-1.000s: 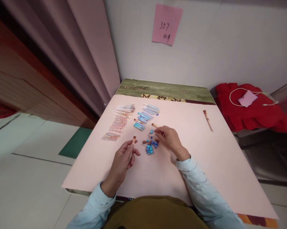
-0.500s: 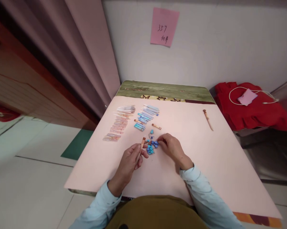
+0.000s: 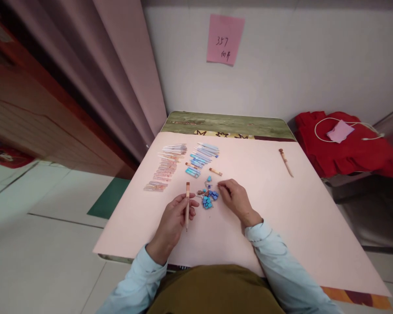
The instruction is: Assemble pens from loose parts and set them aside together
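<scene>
My left hand point(image 3: 175, 218) grips a pen point(image 3: 187, 209) near its middle, brown end up and thin tip pointing down toward me. To the right, my right hand point(image 3: 237, 198) has thumb and fingertips pinched together; anything between them is too small to make out. Between the hands lies a small pile of blue and brown caps point(image 3: 208, 199), just left of the right fingertips. Behind the pile rests a short beige-and-brown pen part point(image 3: 215, 172). Blue pen barrels point(image 3: 206, 152) lie in a column farther back, with a row of pinkish clear barrels point(image 3: 165, 168) to their left.
A pale sheet point(image 3: 281, 226) covers the table. Toward its right back lies another beige pen point(image 3: 286, 162) with a brown top. Beyond the table's right side are a red cloth point(image 3: 353, 161) and a white cable. A wall stands behind, bearing a pink note point(image 3: 225, 40).
My left hand has shifted slightly left and turned the pen more upright, showing its tip. My right hand has drawn slightly away from the cap pile.
</scene>
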Demonstrator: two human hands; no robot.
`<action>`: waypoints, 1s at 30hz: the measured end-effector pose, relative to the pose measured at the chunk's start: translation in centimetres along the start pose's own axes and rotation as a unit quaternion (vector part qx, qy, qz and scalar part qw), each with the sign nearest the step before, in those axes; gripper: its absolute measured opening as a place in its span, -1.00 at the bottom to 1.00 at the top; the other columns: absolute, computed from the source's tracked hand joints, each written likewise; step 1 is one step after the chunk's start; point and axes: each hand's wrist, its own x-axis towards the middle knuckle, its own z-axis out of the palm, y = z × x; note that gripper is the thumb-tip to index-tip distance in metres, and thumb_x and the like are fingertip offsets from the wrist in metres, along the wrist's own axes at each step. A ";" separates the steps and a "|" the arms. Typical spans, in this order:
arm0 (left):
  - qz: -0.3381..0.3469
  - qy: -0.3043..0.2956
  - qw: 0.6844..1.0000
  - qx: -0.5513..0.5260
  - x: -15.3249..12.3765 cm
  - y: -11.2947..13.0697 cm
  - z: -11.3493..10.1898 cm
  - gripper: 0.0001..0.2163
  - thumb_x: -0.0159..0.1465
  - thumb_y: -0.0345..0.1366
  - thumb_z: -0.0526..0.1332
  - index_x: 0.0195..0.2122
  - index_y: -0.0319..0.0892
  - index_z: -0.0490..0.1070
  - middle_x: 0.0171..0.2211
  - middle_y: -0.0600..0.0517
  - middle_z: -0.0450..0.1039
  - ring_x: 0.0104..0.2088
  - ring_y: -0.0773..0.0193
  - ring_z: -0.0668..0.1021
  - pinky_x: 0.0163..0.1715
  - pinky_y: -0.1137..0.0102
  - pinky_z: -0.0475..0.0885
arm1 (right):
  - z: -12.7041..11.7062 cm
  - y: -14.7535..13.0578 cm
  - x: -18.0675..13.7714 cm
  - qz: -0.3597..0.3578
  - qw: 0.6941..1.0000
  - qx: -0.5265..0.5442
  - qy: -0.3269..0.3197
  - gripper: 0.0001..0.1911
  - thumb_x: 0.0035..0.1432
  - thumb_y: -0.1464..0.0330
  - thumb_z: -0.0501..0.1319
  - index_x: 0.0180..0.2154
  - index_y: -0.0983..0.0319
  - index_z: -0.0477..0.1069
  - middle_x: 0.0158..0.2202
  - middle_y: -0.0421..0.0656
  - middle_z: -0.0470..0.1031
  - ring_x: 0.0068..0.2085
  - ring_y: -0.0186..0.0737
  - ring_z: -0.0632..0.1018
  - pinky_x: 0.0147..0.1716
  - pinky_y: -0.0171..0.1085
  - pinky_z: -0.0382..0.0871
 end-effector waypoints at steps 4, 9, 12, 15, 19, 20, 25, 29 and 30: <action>-0.011 0.013 1.000 0.006 -0.1 -0.7 0.1 -0.64 0.16 -0.20 0.33 -0.07 -0.27 0.42 -0.40 0.00 0.53 -0.55 0.44 0.43 -0.54 0.51 0.33 | 0.3 0.7 0.2 0.142 0.967 0.196 0.080 -0.74 0.25 0.19 0.18 -0.15 0.23 0.46 -0.39 -0.13 0.56 -0.34 -0.17 0.60 -0.30 -0.23 0.47; 0.000 -0.020 1.000 0.003 -0.6 -1.2 0.9 -0.64 0.14 -0.19 0.34 -0.09 -0.25 0.42 -0.41 0.01 0.51 -0.59 0.45 0.40 -0.62 0.52 0.26 | -0.4 0.8 0.4 0.221 0.892 0.377 0.116 -0.70 0.10 0.15 0.31 -0.23 0.23 0.47 -0.40 -0.16 0.57 -0.34 -0.18 0.63 -0.25 -0.20 0.51; 0.014 -0.025 1.000 0.004 -0.9 -1.3 1.0 -0.66 0.15 -0.19 0.33 -0.11 -0.27 0.44 -0.41 0.00 0.51 -0.59 0.44 0.40 -0.61 0.52 0.26 | -0.8 0.1 0.5 0.225 0.875 0.411 0.121 -0.70 0.04 0.18 0.35 -0.25 0.24 0.50 -0.39 -0.16 0.58 -0.34 -0.22 0.61 -0.20 -0.19 0.50; 0.028 -0.011 0.999 0.013 -1.3 -1.4 0.8 -0.66 0.16 -0.19 0.33 -0.10 -0.27 0.45 -0.41 0.00 0.51 -0.59 0.46 0.38 -0.63 0.53 0.21 | -1.0 -0.8 0.5 0.210 0.872 0.430 0.104 -0.71 0.00 0.20 0.38 -0.25 0.24 0.54 -0.36 -0.16 0.58 -0.31 -0.25 0.58 -0.16 -0.21 0.47; 0.029 -0.036 0.997 0.054 -2.1 -1.4 1.1 -0.69 0.20 -0.13 0.30 -0.14 -0.25 0.47 -0.38 0.00 0.49 -0.60 0.50 0.33 -0.67 0.54 0.09 | -1.5 -2.7 0.1 0.189 0.855 0.479 0.069 -0.67 -0.03 0.22 0.43 -0.21 0.21 0.55 -0.30 -0.17 0.59 -0.26 -0.27 0.57 -0.14 -0.22 0.47; 0.030 -0.043 0.996 0.071 -2.3 -1.4 1.3 -0.69 0.21 -0.11 0.29 -0.15 -0.25 0.48 -0.37 0.00 0.49 -0.61 0.50 0.32 -0.67 0.54 0.08 | -1.7 -3.3 -0.1 0.182 0.850 0.491 0.056 -0.67 -0.03 0.22 0.43 -0.20 0.20 0.54 -0.30 -0.18 0.59 -0.27 -0.27 0.58 -0.15 -0.22 0.47; 0.093 -0.048 0.978 0.182 -3.8 -0.5 2.3 -0.72 0.25 -0.12 0.26 -0.14 -0.22 0.50 -0.39 0.03 0.48 -0.59 0.46 0.31 -0.62 0.51 0.18 | -3.2 -5.9 -1.5 0.168 0.848 0.502 0.020 -0.72 0.04 0.19 0.41 -0.24 0.21 0.54 -0.32 -0.17 0.60 -0.32 -0.26 0.58 -0.24 -0.21 0.50; 0.173 -0.037 0.939 0.295 -4.5 0.2 2.9 -0.74 0.28 -0.13 0.23 -0.14 -0.19 0.54 -0.40 0.04 0.51 -0.55 0.42 0.36 -0.54 0.48 0.30 | -4.2 -6.8 -2.6 0.169 0.852 0.493 0.043 -0.73 0.05 0.20 0.41 -0.24 0.20 0.55 -0.32 -0.16 0.61 -0.33 -0.26 0.58 -0.24 -0.19 0.52; 0.188 -0.033 0.929 0.318 -4.6 0.2 3.1 -0.74 0.28 -0.14 0.22 -0.14 -0.19 0.54 -0.40 0.03 0.52 -0.54 0.40 0.38 -0.52 0.48 0.31 | -4.5 -6.9 -2.8 0.167 0.855 0.489 0.048 -0.74 0.06 0.20 0.40 -0.23 0.20 0.55 -0.32 -0.16 0.61 -0.32 -0.25 0.59 -0.24 -0.18 0.52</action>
